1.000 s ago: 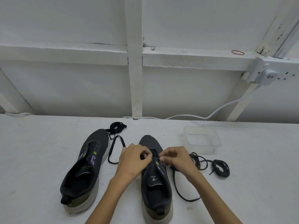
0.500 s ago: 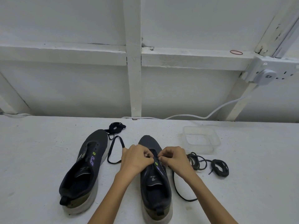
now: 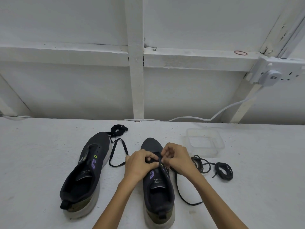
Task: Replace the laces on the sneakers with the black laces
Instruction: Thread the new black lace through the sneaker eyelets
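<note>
Head camera looks down on a white worktop (image 3: 33, 154) where two dark sneakers stand side by side, toes pointing to the far side. The left sneaker (image 3: 85, 171) sits untouched, with bare eyelets and an open tongue. The right sneaker (image 3: 158, 187) is nearer the middle, and both hands meet over the far end of its lacing opening.

The right hand (image 3: 178, 161) has its fingers curled narrow, thumb and forefinger pinching the black lace (image 3: 179, 192) just above the front eyelets. From there the lace drops off the right side of the sneaker and lies in a long loop on the worktop. The left hand (image 3: 140, 164) rests against the sneaker's left side, its fingers curled too. Its thumb and forefinger close on what appears to be the same lace, touching the right fingertips. The exact eyelet is hidden by the fingers.

A second loop of lace (image 3: 115, 152) lies between the two sneakers and runs far to a small lace bundle (image 3: 118, 129) beside the left sneaker's toe. Right of the hands lie two more coiled laces (image 3: 222, 171), close together. Just beyond them stands a clear plastic tub (image 3: 221, 144).

Along the far wall a white cable (image 3: 222, 111) climbs to a plug (image 3: 270, 77), and a red rubber band (image 3: 240, 53) lies on the ledge.
</note>
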Action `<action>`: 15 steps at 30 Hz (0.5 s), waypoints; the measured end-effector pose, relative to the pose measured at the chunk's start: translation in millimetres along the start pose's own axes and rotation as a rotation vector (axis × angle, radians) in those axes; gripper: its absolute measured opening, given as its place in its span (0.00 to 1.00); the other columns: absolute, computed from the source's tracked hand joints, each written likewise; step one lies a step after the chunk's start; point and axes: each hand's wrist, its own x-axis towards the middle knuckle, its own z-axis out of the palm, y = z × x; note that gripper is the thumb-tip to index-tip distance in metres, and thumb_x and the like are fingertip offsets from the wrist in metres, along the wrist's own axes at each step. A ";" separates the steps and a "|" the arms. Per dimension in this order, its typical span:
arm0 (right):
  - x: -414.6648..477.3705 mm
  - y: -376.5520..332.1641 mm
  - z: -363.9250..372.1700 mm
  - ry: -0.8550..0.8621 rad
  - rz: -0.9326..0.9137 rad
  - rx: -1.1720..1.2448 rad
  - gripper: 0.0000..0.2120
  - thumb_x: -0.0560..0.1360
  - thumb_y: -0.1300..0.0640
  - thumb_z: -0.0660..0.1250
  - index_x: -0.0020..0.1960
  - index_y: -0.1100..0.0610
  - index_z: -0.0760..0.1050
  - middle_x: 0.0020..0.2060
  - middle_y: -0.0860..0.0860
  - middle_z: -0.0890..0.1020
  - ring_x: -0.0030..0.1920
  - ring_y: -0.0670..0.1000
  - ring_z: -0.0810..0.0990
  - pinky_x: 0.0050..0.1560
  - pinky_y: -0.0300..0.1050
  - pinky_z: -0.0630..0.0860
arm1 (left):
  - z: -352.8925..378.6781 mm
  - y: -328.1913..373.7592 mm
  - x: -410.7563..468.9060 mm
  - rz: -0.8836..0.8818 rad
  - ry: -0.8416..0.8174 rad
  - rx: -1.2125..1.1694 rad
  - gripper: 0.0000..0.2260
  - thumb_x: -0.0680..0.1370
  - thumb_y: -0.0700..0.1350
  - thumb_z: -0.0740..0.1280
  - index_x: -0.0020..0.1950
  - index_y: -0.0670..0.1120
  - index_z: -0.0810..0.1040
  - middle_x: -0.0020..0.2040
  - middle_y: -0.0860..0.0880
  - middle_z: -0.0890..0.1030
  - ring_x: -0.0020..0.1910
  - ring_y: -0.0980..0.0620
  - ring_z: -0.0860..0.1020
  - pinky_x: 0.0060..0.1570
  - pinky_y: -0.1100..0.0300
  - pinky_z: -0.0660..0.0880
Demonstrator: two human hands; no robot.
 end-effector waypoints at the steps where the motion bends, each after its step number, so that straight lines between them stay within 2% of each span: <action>1: 0.5 -0.5 0.0 -0.006 -0.002 -0.009 0.14 0.65 0.74 0.67 0.38 0.55 0.76 0.29 0.53 0.80 0.26 0.48 0.77 0.32 0.41 0.76 | 0.1 -0.8 0.4 0.001 0.000 0.002 0.06 0.71 0.56 0.73 0.47 0.62 0.82 0.39 0.57 0.73 0.44 0.60 0.72 0.55 0.56 0.64; 5: -1.5 1.9 2.2 -0.001 -0.035 -0.035 0.13 0.67 0.70 0.71 0.38 0.53 0.76 0.31 0.53 0.81 0.28 0.49 0.78 0.35 0.44 0.77 | 0.6 -2.3 1.9 -0.001 0.011 0.019 0.05 0.71 0.54 0.72 0.47 0.61 0.83 0.37 0.58 0.73 0.42 0.60 0.72 0.55 0.55 0.65; 9: -3.7 4.2 8.4 0.044 -0.049 -0.096 0.08 0.67 0.57 0.77 0.40 0.50 0.78 0.36 0.48 0.84 0.38 0.46 0.81 0.42 0.41 0.78 | 2.3 -1.3 1.8 0.025 0.032 0.116 0.06 0.72 0.53 0.69 0.48 0.58 0.83 0.37 0.56 0.72 0.41 0.58 0.72 0.54 0.56 0.65; 11: -3.8 4.4 8.7 0.026 -0.020 -0.071 0.09 0.67 0.58 0.77 0.40 0.49 0.78 0.38 0.47 0.84 0.40 0.45 0.81 0.44 0.40 0.78 | 2.4 -0.9 0.5 0.053 0.035 0.159 0.07 0.73 0.51 0.69 0.49 0.57 0.83 0.36 0.56 0.71 0.41 0.57 0.71 0.51 0.57 0.63; 15: -3.8 -0.1 5.5 -0.018 0.059 -0.020 0.08 0.67 0.60 0.74 0.43 0.51 0.78 0.37 0.48 0.82 0.35 0.44 0.78 0.37 0.36 0.75 | 3.6 -1.9 -1.1 0.128 0.023 0.192 0.05 0.75 0.52 0.66 0.48 0.53 0.79 0.39 0.56 0.69 0.43 0.55 0.72 0.43 0.60 0.66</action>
